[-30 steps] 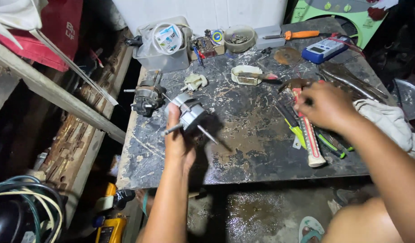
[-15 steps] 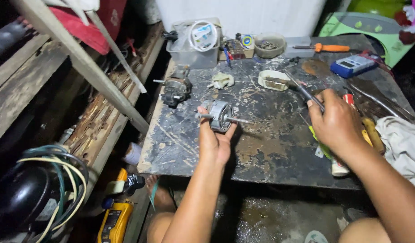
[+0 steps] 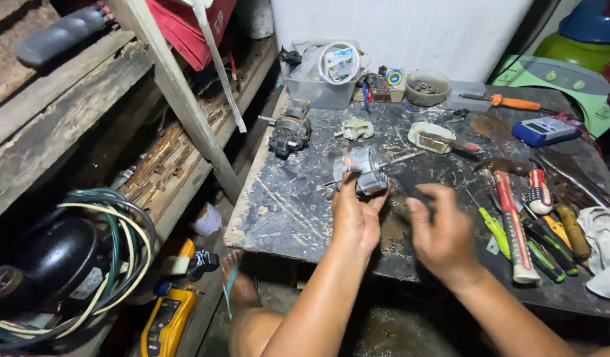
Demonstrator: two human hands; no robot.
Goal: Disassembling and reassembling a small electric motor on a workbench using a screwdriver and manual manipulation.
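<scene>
My left hand (image 3: 355,215) grips a small grey electric motor (image 3: 366,168) with a metal shaft sticking out to the right, held just above the dark worn workbench (image 3: 298,205). My right hand (image 3: 442,235) is close beside it on the right, blurred, with its fingers curled around a thin dark tool (image 3: 411,192) that points toward the motor. What kind of tool it is cannot be made out.
A second motor (image 3: 288,132) lies at the bench's back left, near a clear plastic tub (image 3: 321,89). Screwdrivers and a hammer (image 3: 513,218) lie to the right, with a white rag (image 3: 603,244). A blue meter (image 3: 543,130), a bowl (image 3: 427,87), wooden shelves and a black compressor (image 3: 60,261) sit around.
My right hand has moved left from the tools on the right to just beside the motor, bringing a thin tool. The left hand keeps hold of the motor. The view has shifted left.
</scene>
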